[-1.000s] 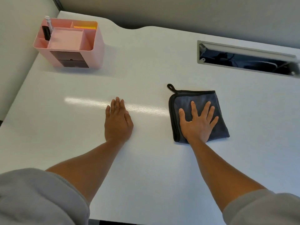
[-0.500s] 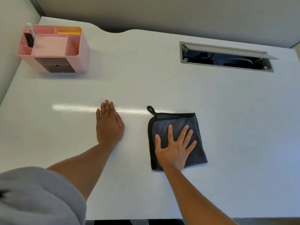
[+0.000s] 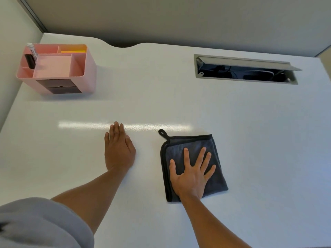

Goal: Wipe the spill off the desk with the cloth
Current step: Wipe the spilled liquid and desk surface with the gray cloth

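A dark grey cloth (image 3: 214, 151) with black trim and a hanging loop lies folded on the white desk (image 3: 259, 140), right of centre. My right hand (image 3: 191, 174) presses flat on the cloth, fingers spread, and covers its near half. My left hand (image 3: 119, 151) rests palm down on the bare desk to the left of the cloth, fingers together, holding nothing. No liquid shows on the desk; a bright streak of reflected light (image 3: 80, 125) runs just beyond my left fingertips.
A pink desk organiser (image 3: 71, 86) with a marker and notes stands at the far left. An open cable slot (image 3: 245, 74) with dark cords is cut into the desk at the far right. Walls close in behind and on the left.
My right hand has drawn the cloth toward me and a little left, closer to my left hand. The left hand has stayed flat in place. The view has shifted.
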Demonstrator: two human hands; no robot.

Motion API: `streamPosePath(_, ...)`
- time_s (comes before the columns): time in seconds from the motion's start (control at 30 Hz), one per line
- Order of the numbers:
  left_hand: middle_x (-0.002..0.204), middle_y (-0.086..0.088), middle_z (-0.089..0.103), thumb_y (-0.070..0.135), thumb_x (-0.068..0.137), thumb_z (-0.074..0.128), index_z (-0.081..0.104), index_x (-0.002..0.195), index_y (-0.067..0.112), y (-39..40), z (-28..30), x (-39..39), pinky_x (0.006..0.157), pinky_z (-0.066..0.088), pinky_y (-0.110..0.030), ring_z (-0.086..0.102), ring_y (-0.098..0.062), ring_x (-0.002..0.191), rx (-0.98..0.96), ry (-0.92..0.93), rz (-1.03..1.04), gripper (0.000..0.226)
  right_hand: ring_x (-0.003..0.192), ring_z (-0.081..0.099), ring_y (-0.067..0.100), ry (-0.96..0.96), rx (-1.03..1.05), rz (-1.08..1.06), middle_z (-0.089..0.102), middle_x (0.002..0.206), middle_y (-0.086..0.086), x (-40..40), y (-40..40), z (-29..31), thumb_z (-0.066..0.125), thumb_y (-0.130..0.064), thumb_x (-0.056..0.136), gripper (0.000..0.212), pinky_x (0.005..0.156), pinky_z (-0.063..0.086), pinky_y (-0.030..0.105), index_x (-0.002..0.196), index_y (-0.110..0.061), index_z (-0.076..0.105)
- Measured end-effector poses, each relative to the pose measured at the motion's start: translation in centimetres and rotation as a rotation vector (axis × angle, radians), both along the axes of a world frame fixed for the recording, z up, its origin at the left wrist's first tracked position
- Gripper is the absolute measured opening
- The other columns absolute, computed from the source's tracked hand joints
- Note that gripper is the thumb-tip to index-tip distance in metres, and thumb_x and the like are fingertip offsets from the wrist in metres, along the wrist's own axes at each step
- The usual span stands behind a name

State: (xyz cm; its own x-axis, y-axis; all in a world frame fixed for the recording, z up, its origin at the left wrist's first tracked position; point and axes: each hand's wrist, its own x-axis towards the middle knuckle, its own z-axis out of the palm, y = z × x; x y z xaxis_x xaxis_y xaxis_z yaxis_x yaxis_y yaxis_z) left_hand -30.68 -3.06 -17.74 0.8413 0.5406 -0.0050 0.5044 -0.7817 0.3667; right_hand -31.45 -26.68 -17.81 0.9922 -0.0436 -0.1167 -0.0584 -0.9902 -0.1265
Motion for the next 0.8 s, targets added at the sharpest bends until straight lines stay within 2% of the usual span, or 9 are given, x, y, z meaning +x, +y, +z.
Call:
streamPosePath(0.57, 0.162, -0.008, 0.015, 0.025, 0.097, 0.017, 0.020, 0.153, 0.005, -0.3, 0.2, 0.1, 0.123, 0.002, -0.036, 0.007, -0.017, 0.151, 0.001, 0.042, 0.012, 0.059, 0.153, -0.008, 0.038, 0.015, 0.027, -0.030, -0.002, 0.167, 0.015, 8.0, 1.8, 0.9, 0.019, -0.078, 0.088, 0.077, 0.119, -0.002, 0.066, 0.154, -0.041, 0.025)
streamPosePath(0.8, 0.162, -0.008, 0.017, 0.026, 0.096, 0.017, 0.022, 0.152, 0.005, -0.4, 0.0, 0.5, 0.123, 0.002, -0.036, 0.008, -0.018, 0.150, 0.028, 0.066, 0.032, 0.060, 0.151, -0.010, 0.044, 0.026, 0.032, -0.109, -0.005, 0.166, 0.021, 10.7, 5.4, 0.6, 0.018, -0.077, 0.089, 0.077, 0.116, -0.003, 0.070, 0.156, -0.038, 0.021)
